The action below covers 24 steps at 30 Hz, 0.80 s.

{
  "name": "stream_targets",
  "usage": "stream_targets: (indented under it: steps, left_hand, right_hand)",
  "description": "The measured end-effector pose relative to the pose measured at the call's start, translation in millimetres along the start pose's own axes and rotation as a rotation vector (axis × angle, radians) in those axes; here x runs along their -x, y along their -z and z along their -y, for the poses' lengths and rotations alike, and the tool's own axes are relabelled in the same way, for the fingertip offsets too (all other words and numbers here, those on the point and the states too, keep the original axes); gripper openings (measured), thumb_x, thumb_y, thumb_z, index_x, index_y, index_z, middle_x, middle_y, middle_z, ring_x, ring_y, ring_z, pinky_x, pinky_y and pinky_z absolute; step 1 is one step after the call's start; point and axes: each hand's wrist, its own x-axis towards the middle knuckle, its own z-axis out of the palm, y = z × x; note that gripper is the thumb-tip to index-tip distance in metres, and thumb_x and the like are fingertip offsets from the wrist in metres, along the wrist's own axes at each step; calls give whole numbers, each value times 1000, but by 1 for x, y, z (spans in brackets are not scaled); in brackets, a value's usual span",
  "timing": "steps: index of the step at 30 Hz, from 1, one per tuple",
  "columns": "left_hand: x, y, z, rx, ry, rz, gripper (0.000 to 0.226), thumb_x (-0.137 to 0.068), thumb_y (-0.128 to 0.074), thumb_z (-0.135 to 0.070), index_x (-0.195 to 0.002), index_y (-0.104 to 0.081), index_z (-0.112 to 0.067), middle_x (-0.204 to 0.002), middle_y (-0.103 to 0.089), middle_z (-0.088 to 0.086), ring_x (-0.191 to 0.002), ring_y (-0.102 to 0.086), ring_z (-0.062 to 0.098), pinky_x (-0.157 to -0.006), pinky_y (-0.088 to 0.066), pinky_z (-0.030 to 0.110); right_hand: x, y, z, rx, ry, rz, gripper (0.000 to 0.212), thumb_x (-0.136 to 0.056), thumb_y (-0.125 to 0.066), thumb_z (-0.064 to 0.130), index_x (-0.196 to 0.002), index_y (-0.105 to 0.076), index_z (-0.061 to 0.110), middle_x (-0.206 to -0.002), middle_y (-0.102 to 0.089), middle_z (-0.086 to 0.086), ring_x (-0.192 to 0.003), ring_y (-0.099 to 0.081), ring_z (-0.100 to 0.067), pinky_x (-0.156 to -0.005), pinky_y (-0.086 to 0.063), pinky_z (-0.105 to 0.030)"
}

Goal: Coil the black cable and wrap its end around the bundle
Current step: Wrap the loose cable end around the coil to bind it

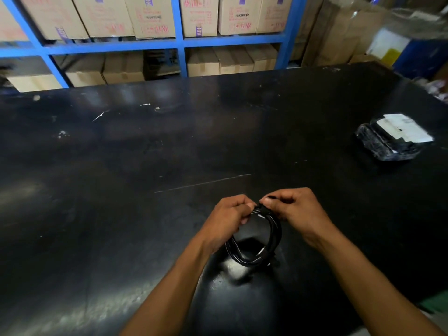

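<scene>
The 2 hands are pinching the coiled black cable (254, 238) at its top, left hand (230, 214) gripping the bundle, right hand (294, 209) holding its end, loops hanging toward the person.

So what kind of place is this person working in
Most likely a warehouse or stockroom. Blue metal shelving behind the black worktable is packed with printed cardboard cartons, and a plastic-wrapped parcel lies on the table while both hands coil a black cable.
</scene>
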Motion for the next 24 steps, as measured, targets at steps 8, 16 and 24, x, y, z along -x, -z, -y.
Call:
stream_targets:
  steps: [8, 16, 24]
  left_hand:
    - [1, -7, 6, -82, -29, -39, 39, -98, -47, -38, -65, -65, -28, -45, -41, -14, -45, -33, 0, -49, -27, 24]
    - [4, -8, 7, -209, -140, -105, 38, -96, -50, -31, -58, -49, -25, -58, -42, -8, -52, -34, 7, -55, -29, 30]
    - [10, -7, 3, -246, -202, -74, 37, -95, -50, -26, -58, -50, -28, -57, -43, -12, -56, -38, 6, -58, -33, 28]
  right_hand:
    - [2, -12, -2, 8, 70, -176, 18, -80, -74, 5, -72, -77, 21, -72, -77, 3, -70, -70, -6, -71, -55, -21]
    - [-1, 10, 5, 20, -49, 56, 25, -77, -76, 25, -81, -74, 0, -76, -67, -20, -69, -54, -18, -68, -43, -35]
    - [-1, 11, 6, -82, -89, 85, 11, -74, -78, 4, -86, -76, 5, -76, -74, -6, -68, -67, -11, -58, -52, -19]
